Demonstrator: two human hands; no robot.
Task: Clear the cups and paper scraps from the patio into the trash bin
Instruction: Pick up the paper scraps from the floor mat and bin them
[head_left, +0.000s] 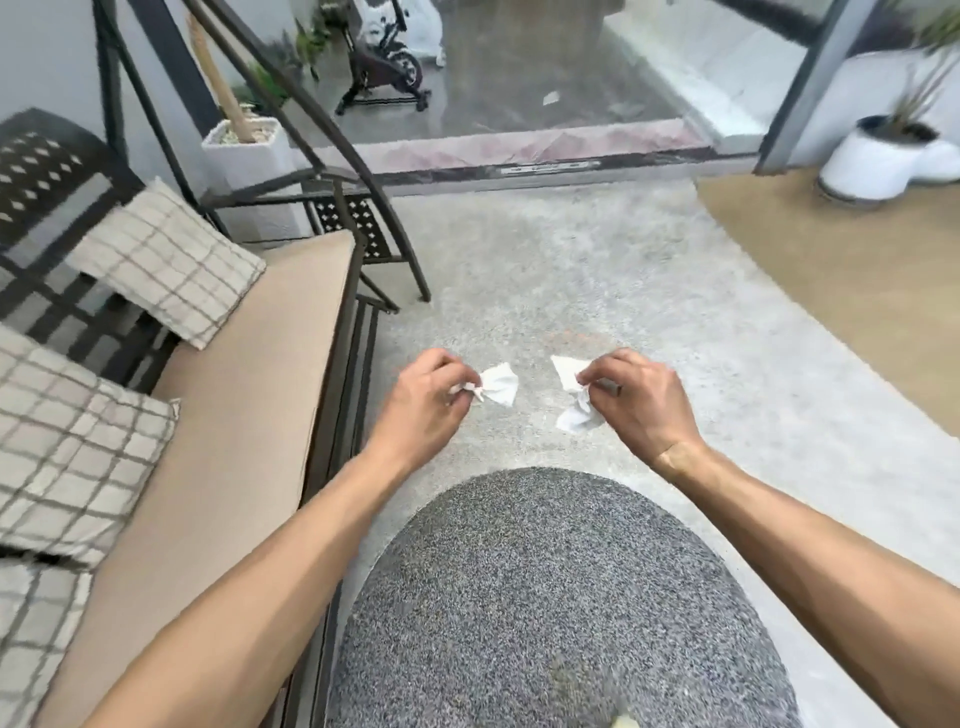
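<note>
The fingertips of the left hand (423, 397) are curled together and pinch one white paper scrap (497, 383) by its twisted end, so the rest of it fans out toward the middle; the right hand (636, 397) does the same with a second paper scrap (575, 395), thumb and first fingers closed on its crumpled middle, one corner standing up and the other part hanging down; both hands are held in the air above the pale patio floor (545, 270), near each other but apart, the two scraps not touching

Outward from the hands, the bare forearms come from the bottom corners of the view; at the left edge stands a swing bench (249, 374) with a beige seat, and three checked cushions (166, 262) lie along its back; a grey round mat (561, 597) lies on the floor under the arms

As I judge it, the task is in the middle: two scraps are picked up and not yet thrown away; one more small white piece (550, 97) lies far off on the grey floor past the doorway (it may be paper, it is too small to be sure); I count no cups and no trash bin in this view, so the carrying remains
</note>
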